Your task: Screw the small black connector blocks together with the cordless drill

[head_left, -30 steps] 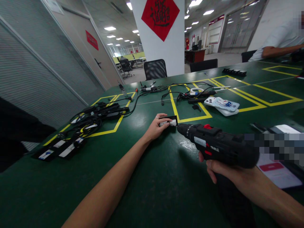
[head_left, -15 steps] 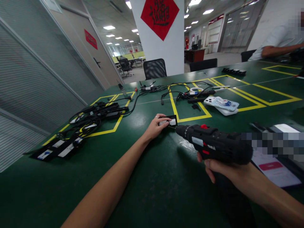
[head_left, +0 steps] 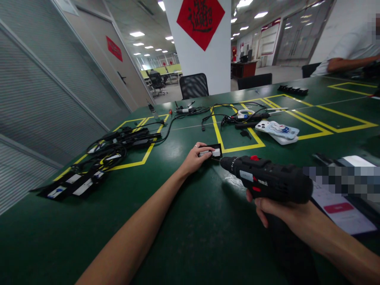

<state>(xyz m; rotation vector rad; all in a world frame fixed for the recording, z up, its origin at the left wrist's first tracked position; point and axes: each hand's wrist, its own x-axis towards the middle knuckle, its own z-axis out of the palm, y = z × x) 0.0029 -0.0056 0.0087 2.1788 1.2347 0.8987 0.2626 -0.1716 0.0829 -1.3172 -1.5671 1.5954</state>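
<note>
The right hand (head_left: pixel 279 209) is wrapped around the grip of a black power drill (head_left: pixel 279 180) above the green table (head_left: pixel 190 237); its handle runs down toward the wearer. The drill's long axis lies mainly left to right, its chuck end aimed left and slightly away, its thick rear end to the right and nearer. A thin bit (head_left: pixel 215 159) extends from the chuck to the near edge of a black case (head_left: pixel 216 147); whether bit and case touch cannot be told. Just left of the drill's tip, this case lies with its long axis roughly crosswise, a white piece (head_left: pixel 217 152) inside it. The left hand (head_left: pixel 194 159) holds the case by its left part, fingers over the top. Around the drill's collar run small numerals, seemingly odd ones beginning 1, 3, 5; a pale label and white lettering on its side are too blurred to read. Right of the drill, a screen (head_left: pixel 353 223) shows a red bar with illegible text. Beyond the drill lies a phone (head_left: pixel 280 128) in a blue-and-white cartoon case. Farther back, a red diamond sign (head_left: pixel 200 23) bears black brush-style Chinese characters, cut off at the top.
</note>
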